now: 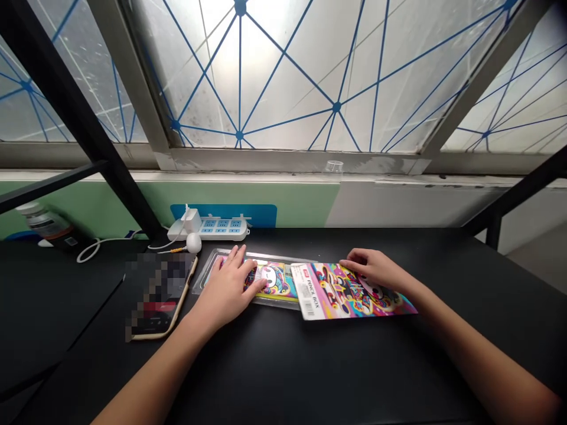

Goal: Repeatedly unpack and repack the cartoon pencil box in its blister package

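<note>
Three large window panes (248,71) with crossing blue lines filled the upper part of the frame, and a black worktop (447,277) ran across the lower part. At the far edge of this worktop, near upper centre, stood a white power strip (212,229), and further left was a tilted bottle (44,221). At centre left lay a mobile phone (157,295), its screen blurred so nothing could be read.

In the middle of the frame, a clear plastic tray (204,274) held a colourful pencil box (277,282). Just to the right, touching the tray's end, lay a bright printed card (354,293) with the words "Pencil Box" on it. The left hand (225,292) lay open over the tray and the pencil box, with its fingers spread, and the right hand (370,265) rested on the card's upper edge, with its fingers lightly curved. Neither hand was closed in a firm grip, and both were touching these things from above.
</note>
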Demonstrator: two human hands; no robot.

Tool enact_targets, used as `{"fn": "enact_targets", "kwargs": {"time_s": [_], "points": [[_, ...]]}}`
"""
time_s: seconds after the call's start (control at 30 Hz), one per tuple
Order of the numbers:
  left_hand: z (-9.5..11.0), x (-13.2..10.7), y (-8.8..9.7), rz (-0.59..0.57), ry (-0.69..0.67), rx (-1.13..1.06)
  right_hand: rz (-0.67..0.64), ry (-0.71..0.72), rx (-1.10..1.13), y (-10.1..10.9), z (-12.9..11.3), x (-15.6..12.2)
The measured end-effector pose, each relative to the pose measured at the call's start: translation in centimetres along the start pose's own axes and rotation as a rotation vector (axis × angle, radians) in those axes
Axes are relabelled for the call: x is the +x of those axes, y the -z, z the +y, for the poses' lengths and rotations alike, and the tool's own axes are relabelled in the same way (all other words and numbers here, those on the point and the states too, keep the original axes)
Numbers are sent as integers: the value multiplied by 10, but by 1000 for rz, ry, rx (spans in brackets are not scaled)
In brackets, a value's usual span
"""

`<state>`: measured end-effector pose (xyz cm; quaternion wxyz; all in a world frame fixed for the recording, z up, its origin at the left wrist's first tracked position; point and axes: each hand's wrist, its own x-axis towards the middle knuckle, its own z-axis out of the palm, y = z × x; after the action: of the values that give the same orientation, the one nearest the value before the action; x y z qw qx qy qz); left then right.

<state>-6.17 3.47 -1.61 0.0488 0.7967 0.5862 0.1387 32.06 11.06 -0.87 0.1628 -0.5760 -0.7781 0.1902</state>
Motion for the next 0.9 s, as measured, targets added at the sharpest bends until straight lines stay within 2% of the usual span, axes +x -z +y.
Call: {"fn": "enact_targets", "kwargs": {"time_s": [0.07,0.17,0.33,0.4,0.63,0.9], "points": [[4,-1,-1,24,-7,40,51,33,-5,-1,4,7],[10,-2,-3,56,-59,90,91,94,5,-14,-11,4],[13,-2,-7,-16,-182,82,-21,107,60,-35,-41,-3],[12,-2,-7,-44,-191,72,-50,90,78,-34,-38,-2],[9,-4,-6,-68,-183,55,-39,-20,98,-15,0,-4],[10,-4,-3,-126,-171,59,-23,-35,97,-16,0,-8]]}}
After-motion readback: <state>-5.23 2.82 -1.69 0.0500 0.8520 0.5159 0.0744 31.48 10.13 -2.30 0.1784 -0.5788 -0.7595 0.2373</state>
